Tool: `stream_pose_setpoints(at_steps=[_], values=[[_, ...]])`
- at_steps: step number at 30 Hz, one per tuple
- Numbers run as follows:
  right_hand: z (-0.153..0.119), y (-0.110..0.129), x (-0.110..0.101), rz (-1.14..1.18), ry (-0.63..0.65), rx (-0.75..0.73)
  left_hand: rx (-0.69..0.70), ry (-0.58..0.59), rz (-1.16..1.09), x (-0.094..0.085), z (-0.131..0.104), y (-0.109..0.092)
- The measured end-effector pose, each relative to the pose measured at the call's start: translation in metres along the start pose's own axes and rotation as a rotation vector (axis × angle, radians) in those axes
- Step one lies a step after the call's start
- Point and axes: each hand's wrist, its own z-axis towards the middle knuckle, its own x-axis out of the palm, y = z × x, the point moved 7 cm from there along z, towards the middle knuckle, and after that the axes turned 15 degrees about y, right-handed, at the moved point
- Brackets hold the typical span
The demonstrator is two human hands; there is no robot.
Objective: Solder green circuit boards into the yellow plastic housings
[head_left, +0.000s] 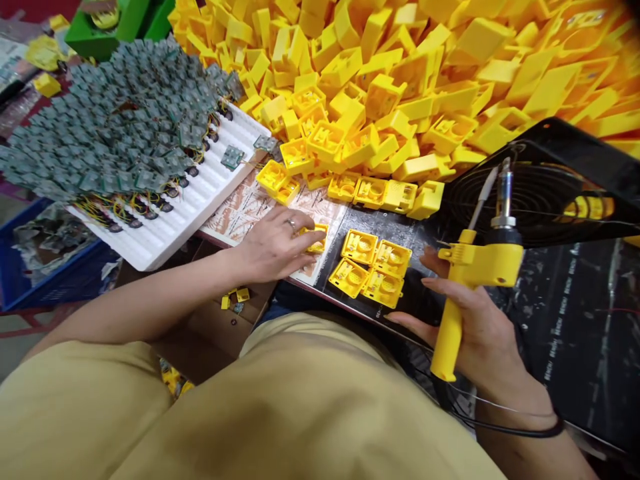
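My right hand [487,333] holds a yellow soldering gun [453,327] by its handle, its metal tip and solder guide tube pointing up and away from me. The thumb and some fingers of that hand stretch to the left past the handle. My left hand [275,247], with a ring on one finger, has its fingertips on a small yellow plastic housing [319,238] on the patterned paper, partly hidden by the fingers. Between my hands, several open yellow housings [383,287] lie grouped on the black mat [570,313], with small metal contacts inside.
A large pile of yellow housings [370,87] fills the back. At left, a white foam tray [165,250] bears many circuit boards [125,120] with wires. A black fan [540,193] stands behind the soldering gun. A blue crate [55,277] and cardboard box [200,327] sit lower left.
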Motion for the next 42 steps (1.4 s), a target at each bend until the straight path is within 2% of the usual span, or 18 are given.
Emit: stream_pose_setpoints(at_steps=[3,4,7,9,13,15,17,19,22,25,27,30,32,35,36,37,39,42], values=[[0.003,0.000,0.002,0.008,-0.002,-0.010,0.017,-0.083,-0.173,0.000,-0.015,0.006],[0.004,0.000,0.003,0.009,-0.005,-0.013,0.026,-0.067,-0.217,0.002,-0.015,0.008],[0.005,0.001,0.005,0.005,-0.010,-0.012,0.047,0.082,-0.276,0.011,-0.009,0.010],[0.005,0.003,0.005,-0.001,-0.012,-0.009,-0.025,0.139,-0.255,0.014,-0.002,0.013],[0.005,0.006,0.004,-0.021,-0.023,-0.001,-0.223,0.130,-0.141,0.013,0.014,0.008],[0.005,0.006,0.004,-0.032,-0.029,-0.003,-0.217,0.132,-0.171,0.014,0.021,0.000],[0.004,0.005,0.004,-0.040,-0.038,-0.008,-0.192,0.081,-0.231,0.009,0.021,-0.001],[0.002,0.004,0.003,-0.042,-0.048,-0.014,-0.243,-0.022,-0.221,-0.001,0.014,0.014],[0.000,-0.002,0.002,0.001,-0.053,-0.006,-0.461,-0.133,-0.087,-0.013,-0.003,0.056],[0.001,-0.003,0.003,0.028,-0.068,-0.005,-0.597,-0.102,-0.015,-0.013,-0.010,0.086],[0.002,0.000,0.002,0.006,-0.077,-0.008,-0.604,-0.071,-0.001,-0.015,-0.013,0.090],[0.001,0.002,0.002,-0.008,-0.071,0.011,-0.556,-0.083,-0.009,-0.028,-0.024,0.079],[0.000,0.002,0.002,0.011,-0.075,0.040,-0.405,-0.036,-0.075,-0.028,-0.030,0.059],[0.001,0.004,0.002,0.030,-0.095,0.055,-0.039,0.140,-0.227,-0.004,-0.031,0.011],[0.003,0.005,0.003,0.025,-0.094,0.050,0.036,0.172,-0.263,0.006,-0.030,-0.002],[0.005,0.007,0.004,0.014,-0.088,0.043,0.070,0.173,-0.288,0.013,-0.028,-0.013],[0.009,0.009,0.005,-0.004,-0.080,0.023,0.058,0.085,-0.319,0.020,-0.023,-0.019],[0.009,0.010,0.004,-0.004,-0.086,0.003,-0.057,-0.098,-0.291,0.012,-0.018,0.001]])
